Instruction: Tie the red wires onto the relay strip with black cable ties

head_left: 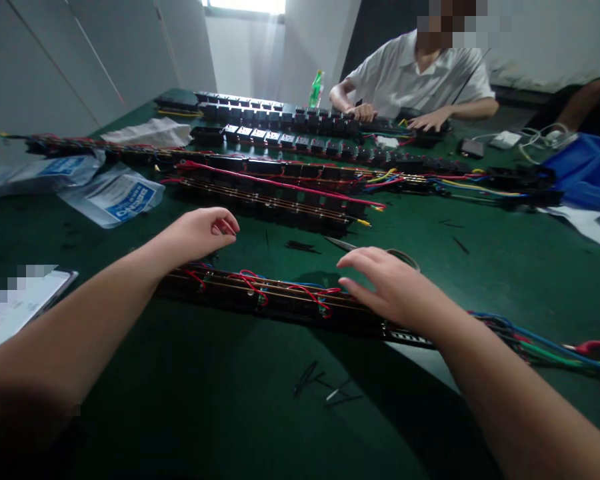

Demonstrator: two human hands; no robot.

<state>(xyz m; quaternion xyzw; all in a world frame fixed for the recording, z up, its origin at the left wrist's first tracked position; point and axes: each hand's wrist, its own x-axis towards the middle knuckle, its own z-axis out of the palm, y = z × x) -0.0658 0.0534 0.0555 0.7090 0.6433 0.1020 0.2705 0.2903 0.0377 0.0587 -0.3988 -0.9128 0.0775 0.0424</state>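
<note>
A long black strip assembly (290, 300) with brass rods and red and blue wires lies across the table before me. Over its left end is my left hand (200, 233), fingers curled in toward the thumb; whatever they may hold is hidden. My right hand (390, 283) hovers at the strip's right part, thumb and fingers apart, with nothing visible between them. Partly behind that hand lies a pair of scissors (339, 244), blades pointing left. Small black pieces (301, 247) lie between the hands. More thin black pieces (325, 387) are scattered nearer me.
Several similar wired strips (280, 200) lie farther back on the green table (205, 393). Plastic bags (123, 197) are at left, a blue bin (587, 170) at right. Across the table, a person in a white shirt (410, 73) has both hands on another strip. A green bottle (316, 90) stands behind.
</note>
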